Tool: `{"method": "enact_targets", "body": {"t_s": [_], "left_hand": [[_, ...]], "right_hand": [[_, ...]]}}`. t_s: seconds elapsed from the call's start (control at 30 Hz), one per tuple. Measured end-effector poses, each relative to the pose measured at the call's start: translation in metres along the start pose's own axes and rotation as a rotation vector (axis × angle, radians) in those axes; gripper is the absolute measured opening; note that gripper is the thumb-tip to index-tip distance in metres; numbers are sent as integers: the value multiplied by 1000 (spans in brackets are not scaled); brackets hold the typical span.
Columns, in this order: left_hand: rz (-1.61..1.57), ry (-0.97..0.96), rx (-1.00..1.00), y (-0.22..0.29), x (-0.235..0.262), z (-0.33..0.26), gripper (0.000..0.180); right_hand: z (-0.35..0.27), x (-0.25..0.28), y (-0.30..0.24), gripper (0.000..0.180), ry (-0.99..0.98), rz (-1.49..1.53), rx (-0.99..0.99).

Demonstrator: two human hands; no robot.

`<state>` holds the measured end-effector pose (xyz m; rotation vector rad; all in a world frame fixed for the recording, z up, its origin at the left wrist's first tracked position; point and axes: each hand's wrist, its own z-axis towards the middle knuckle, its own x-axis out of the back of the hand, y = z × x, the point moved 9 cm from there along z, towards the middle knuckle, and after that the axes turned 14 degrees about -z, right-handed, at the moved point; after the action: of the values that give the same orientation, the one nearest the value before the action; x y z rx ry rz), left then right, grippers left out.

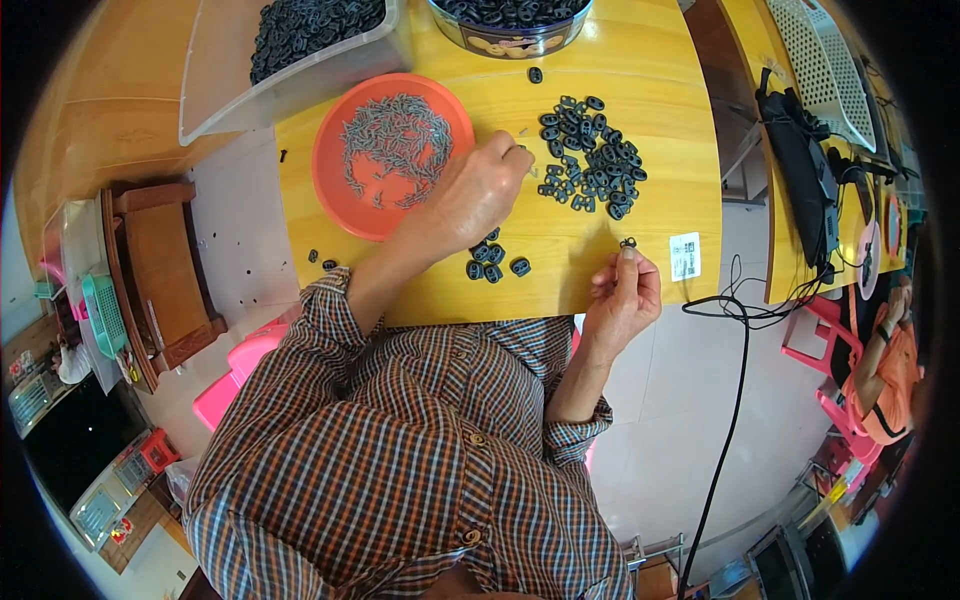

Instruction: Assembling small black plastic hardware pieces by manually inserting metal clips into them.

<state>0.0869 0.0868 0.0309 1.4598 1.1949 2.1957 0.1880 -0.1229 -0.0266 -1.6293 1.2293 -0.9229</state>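
Note:
My left hand (480, 195) reaches over the right rim of an orange plate (325, 160) heaped with small grey metal springs (400, 140). Its fingertips are pinched together above the table; what they hold, if anything, is too small to make out. A few loose springs (532, 173) lie by these fingertips. Between thumb and fingers, my right hand (625, 300) grips a small black cord lock (628, 242) just over the table's front edge. Beyond it spreads a pile of black two-hole cord locks (610, 165). A smaller group of cord locks (487, 262) sits below my left wrist.
A clear plastic bin (300, 95) and a round tin (510, 42), both full of black pieces, stand at the back of the yellow table (660, 70). A white label (685, 257) lies at right. Black cable (742, 330) hangs beyond. Another person (885, 385) sits far right.

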Motion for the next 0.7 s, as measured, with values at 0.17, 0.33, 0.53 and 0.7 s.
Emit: {"method": "enact_targets", "body": {"t_s": [0.17,0.33,0.53,0.7], "left_hand": [[94,-25,24,6,-5,-8,20],[130,-60,121,4,-8,-6,22],[103,19,109,3,-6,-10,19],[113,26,93,2,-8,-10,17]], "right_hand": [[-1,-2,-3,11,-8,-20,19],[0,-2,-1,11,-4,-27,14],[-1,-3,-4,11,-22,-39,22],[0,-2,-2,10,-11,-39,13]]}}
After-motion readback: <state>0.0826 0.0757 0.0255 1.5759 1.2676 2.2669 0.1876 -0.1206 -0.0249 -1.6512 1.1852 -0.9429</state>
